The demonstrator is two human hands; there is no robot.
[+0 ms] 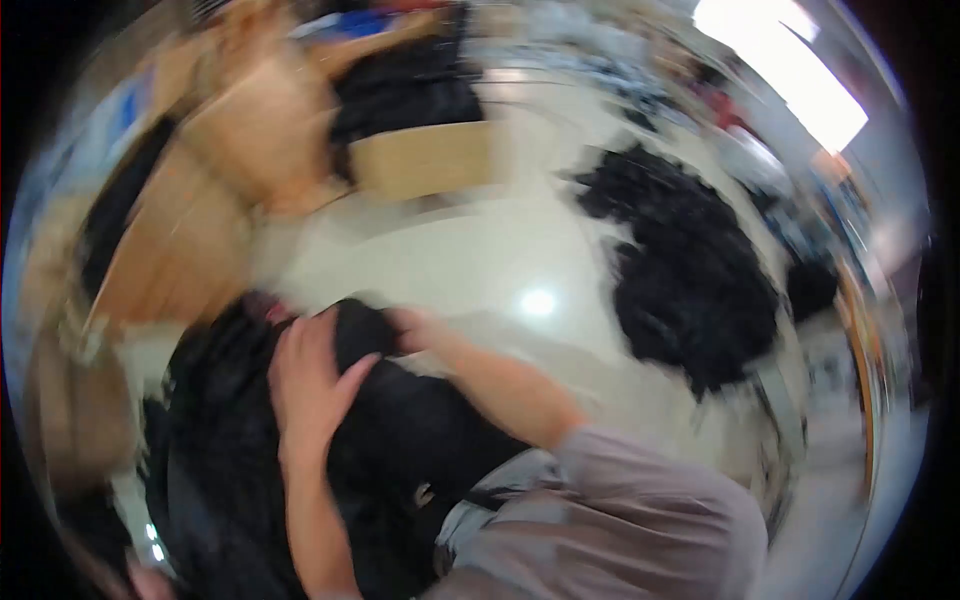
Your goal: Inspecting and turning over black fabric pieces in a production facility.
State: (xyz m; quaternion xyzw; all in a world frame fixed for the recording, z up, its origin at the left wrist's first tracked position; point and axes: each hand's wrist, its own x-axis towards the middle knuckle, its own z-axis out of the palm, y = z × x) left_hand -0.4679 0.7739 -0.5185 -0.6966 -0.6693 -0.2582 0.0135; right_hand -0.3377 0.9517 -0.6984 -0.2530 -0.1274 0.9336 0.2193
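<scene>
My left hand (308,375) lies on a heap of black cloth (215,440) at the lower left, its fingers stretched out and the thumb apart. Just to the right, my right hand (412,328) touches the far side of a rounded black fold (362,332). Its fingers are mostly hidden behind that fold, so whether they grip it cannot be told. Black material (400,430) also stretches toward me beneath both forearms. A small reddish patch (275,308) shows beside my left fingertips. Motion blurs the picture.
A large black cloth pile (690,270) lies on the pale shiny floor (440,250) at right. Cardboard boxes (425,160) stand at the far left, one holding black cloth (405,95). Shelving (860,340) runs along the right. A blurred skin-coloured shape (150,580) shows at lower left.
</scene>
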